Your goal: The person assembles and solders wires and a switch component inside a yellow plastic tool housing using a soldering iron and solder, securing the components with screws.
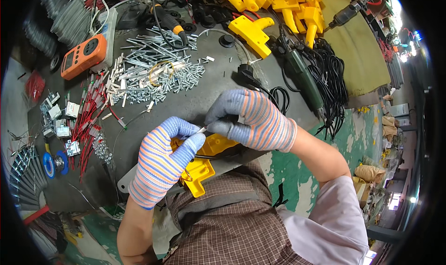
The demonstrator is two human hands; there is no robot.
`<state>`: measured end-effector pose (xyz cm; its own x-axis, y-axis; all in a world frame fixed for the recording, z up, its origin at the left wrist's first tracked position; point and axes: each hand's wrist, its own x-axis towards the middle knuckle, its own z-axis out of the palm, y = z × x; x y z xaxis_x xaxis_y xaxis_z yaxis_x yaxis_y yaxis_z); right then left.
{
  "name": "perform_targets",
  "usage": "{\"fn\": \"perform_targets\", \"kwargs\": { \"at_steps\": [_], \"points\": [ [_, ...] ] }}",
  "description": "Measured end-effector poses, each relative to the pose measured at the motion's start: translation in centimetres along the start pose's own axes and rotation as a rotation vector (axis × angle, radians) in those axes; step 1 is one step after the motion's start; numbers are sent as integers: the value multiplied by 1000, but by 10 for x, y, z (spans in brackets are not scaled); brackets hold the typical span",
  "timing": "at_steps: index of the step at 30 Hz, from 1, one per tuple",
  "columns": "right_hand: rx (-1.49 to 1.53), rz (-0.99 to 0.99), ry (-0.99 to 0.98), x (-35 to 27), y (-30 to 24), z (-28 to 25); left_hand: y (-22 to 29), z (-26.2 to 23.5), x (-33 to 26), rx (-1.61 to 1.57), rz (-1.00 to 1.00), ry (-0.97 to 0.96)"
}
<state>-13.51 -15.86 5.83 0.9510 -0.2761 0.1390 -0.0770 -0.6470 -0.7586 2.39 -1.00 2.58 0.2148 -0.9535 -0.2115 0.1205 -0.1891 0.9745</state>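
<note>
Both my hands wear striped knit gloves and meet above the near edge of the bench. My left hand (165,158) pinches a small white piece (202,130) between thumb and fingertips; its kind is too small to tell. My right hand (255,121) has thumb and fingers pressed together right beside that piece, and what they grip is hidden. Under the hands lies an open yellow plastic housing (200,173), partly covered by the left hand. A black cable (215,157) runs across the housing.
Loose screws (181,77) lie heaped beyond my hands. Red wires (88,125), a solder spool (55,163) and an orange meter (83,56) sit at left. A dark green power tool (301,74), black cords (330,79) and yellow housings (252,32) occupy the far right.
</note>
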Motion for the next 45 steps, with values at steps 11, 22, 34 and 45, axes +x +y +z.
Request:
{"fn": "perform_targets", "kwargs": {
  "at_steps": [11, 22, 34, 45],
  "points": [
    [-530, 94, 404, -117, 9, 43, 5, 3, 4, 2, 26, 1],
    [-746, 114, 497, -139, 23, 41, 12, -10, 9, -2, -104, -95],
    [-704, 168, 502, -131, 33, 27, 17, -16, 5, -29, 125, 155],
    [-349, -146, 394, -61, -15, 13, -41, 9, -70, 668, 491, 539]
  ]
}}
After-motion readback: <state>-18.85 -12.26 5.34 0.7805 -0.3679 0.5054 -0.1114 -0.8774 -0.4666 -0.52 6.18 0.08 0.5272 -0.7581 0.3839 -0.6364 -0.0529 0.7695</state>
